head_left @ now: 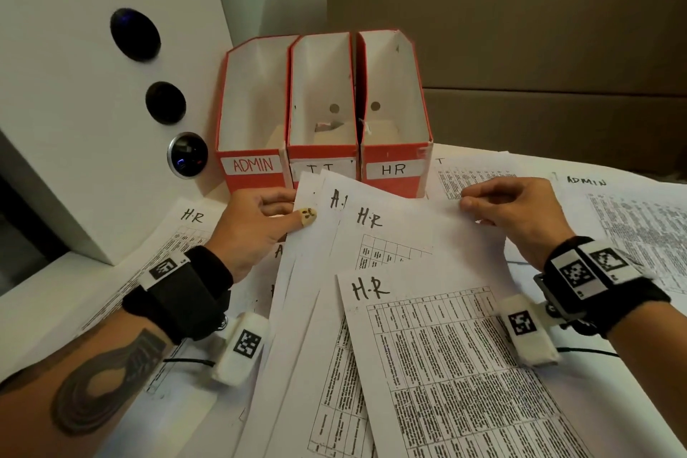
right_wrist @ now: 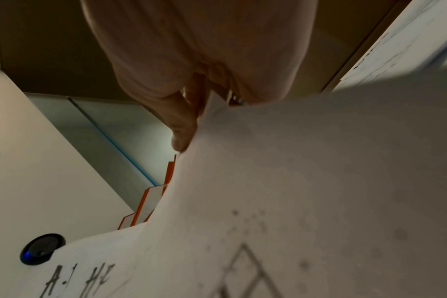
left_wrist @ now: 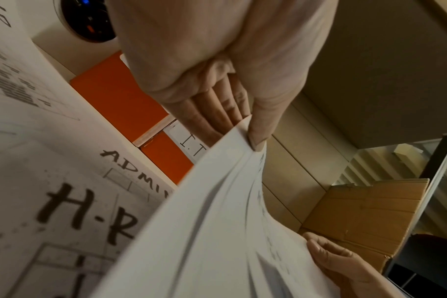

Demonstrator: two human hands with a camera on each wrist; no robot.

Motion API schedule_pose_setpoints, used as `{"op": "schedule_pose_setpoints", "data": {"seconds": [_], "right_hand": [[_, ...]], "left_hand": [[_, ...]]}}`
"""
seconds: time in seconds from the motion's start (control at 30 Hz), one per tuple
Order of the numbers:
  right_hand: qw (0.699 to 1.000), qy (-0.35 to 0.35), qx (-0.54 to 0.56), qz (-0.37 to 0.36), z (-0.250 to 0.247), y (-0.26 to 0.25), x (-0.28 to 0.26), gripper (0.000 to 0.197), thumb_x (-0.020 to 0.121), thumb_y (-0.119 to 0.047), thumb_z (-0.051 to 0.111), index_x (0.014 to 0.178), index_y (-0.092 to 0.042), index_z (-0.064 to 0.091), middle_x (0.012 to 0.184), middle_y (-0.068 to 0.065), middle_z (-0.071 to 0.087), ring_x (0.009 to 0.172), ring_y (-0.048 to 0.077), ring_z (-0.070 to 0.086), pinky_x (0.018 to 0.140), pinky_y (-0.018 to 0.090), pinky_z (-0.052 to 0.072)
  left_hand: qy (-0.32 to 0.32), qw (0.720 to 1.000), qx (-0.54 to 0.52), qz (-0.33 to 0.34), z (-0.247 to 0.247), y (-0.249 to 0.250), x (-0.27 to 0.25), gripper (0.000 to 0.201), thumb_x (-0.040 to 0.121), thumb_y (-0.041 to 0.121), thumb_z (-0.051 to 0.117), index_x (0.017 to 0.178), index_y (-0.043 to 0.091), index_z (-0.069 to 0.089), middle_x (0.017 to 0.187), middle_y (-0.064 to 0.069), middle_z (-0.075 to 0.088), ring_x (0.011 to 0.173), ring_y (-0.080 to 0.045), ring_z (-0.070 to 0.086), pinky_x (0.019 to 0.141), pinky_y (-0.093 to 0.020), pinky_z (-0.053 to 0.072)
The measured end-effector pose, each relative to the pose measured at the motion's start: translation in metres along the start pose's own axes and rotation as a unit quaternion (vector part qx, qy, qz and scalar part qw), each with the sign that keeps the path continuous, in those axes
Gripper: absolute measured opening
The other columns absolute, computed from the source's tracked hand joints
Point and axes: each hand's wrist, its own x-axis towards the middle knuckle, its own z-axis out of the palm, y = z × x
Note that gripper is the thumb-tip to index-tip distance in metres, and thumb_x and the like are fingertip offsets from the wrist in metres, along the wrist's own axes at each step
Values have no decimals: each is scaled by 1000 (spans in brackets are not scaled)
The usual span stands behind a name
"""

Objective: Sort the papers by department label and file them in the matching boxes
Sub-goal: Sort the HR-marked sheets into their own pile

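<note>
Three red file boxes stand at the back of the desk: ADMIN, IT and HR. I hold a lifted stack of papers in front of them; its top sheet reads H.R and a sheet under it starts with A. My left hand pinches the stack's left edge, thumb on top and fingers beneath. The stack's upper right corner is pinched by my right hand, shown close in the right wrist view. Another H.R sheet lies in front.
More sheets cover the desk: an H.R sheet at the left, an ADMIN sheet at the right. A white cabinet with dark round knobs stands left of the boxes. A cardboard box sits beyond the desk.
</note>
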Motion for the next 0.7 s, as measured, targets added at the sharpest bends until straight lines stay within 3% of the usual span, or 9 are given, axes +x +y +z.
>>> {"op": "schedule_pose_setpoints", "data": {"seconds": [0.2, 0.37, 0.43, 0.53, 0.63, 0.7], "right_hand": [[996, -17, -78, 28, -15, 3, -1, 22, 69, -11, 95, 88, -14, 82, 79, 12, 78, 73, 20, 71, 74, 29, 56], [996, -32, -79, 26, -34, 8, -1, 16, 81, 0, 83, 91, -13, 82, 95, 10, 79, 87, 20, 71, 84, 31, 59], [996, -50, -62, 33, -33, 6, -4, 14, 89, 3, 75, 93, -9, 80, 97, 10, 77, 85, 20, 69, 76, 26, 60], [995, -69, -36, 58, -24, 3, -7, 13, 97, 3, 66, 92, -6, 75, 88, 10, 71, 72, 23, 63, 50, 22, 55], [996, -67, 14, 63, -15, 3, -7, 16, 99, 3, 63, 91, -8, 72, 82, 8, 66, 70, 23, 57, 47, 23, 51], [997, -49, 31, 57, -10, 4, -6, 17, 99, 4, 62, 91, -8, 72, 80, 9, 63, 69, 21, 53, 49, 24, 50]], "left_hand": [[33, 999, -7, 23, -7, -8, 3, 28, 87, 6, 80, 114, 12, 77, 106, -4, 82, 101, -21, 78, 77, -26, 64], [47, 998, -24, 28, -16, -10, 6, 26, 91, 6, 77, 113, 20, 76, 110, -2, 81, 108, -24, 77, 85, -37, 66], [20, 999, -27, 19, -12, -8, 4, 27, 95, 6, 72, 118, 19, 74, 115, -3, 80, 112, -27, 75, 91, -47, 64], [-34, 997, -65, -19, 2, -2, -1, 30, 99, 9, 64, 128, 17, 69, 125, -7, 77, 119, -29, 73, 105, -55, 55], [-102, 988, -94, -62, 17, 6, -7, 43, 94, 27, 64, 136, 23, 64, 133, -4, 74, 126, -27, 69, 111, -57, 50], [-145, 986, -45, -65, 23, 9, -10, 57, 91, 33, 71, 145, 27, 56, 137, 2, 72, 130, -19, 66, 115, -53, 48]]}}
